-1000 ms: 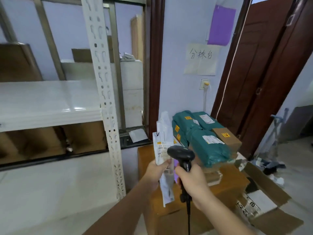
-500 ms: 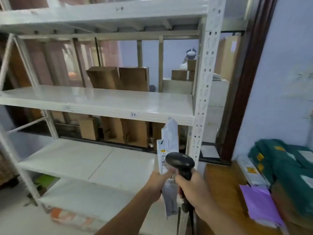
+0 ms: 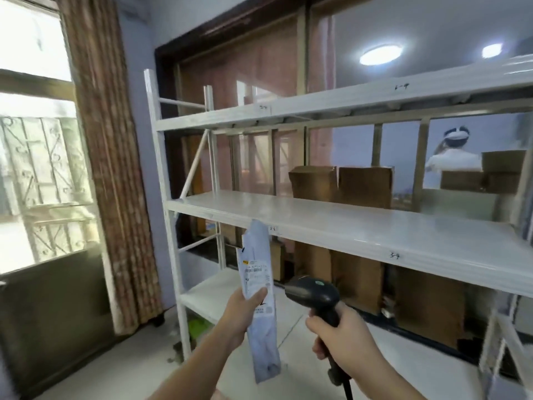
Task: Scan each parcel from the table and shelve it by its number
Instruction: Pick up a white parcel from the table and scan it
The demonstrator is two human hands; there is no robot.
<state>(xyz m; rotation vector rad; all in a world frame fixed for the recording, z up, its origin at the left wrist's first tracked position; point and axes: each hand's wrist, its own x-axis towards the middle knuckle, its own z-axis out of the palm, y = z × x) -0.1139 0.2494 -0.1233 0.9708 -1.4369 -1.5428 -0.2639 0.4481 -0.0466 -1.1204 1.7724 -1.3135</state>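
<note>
White plastic parcel [image 3: 258,280] stands upright, long axis vertical, gripped by the left hand [image 3: 240,310] before the middle shelf's front edge [image 3: 375,243], label facing the scanner [image 3: 314,293] clenched just beside it in the right hand [image 3: 341,337].

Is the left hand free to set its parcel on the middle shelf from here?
Probably yes. The left hand holds the parcel upright just before the middle shelf, whose near stretch is bare; nothing stands between.

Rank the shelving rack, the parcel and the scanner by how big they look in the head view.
1. shelving rack, by far the largest.
2. parcel.
3. scanner, though both are held near the camera, so the order is unsure.
</note>
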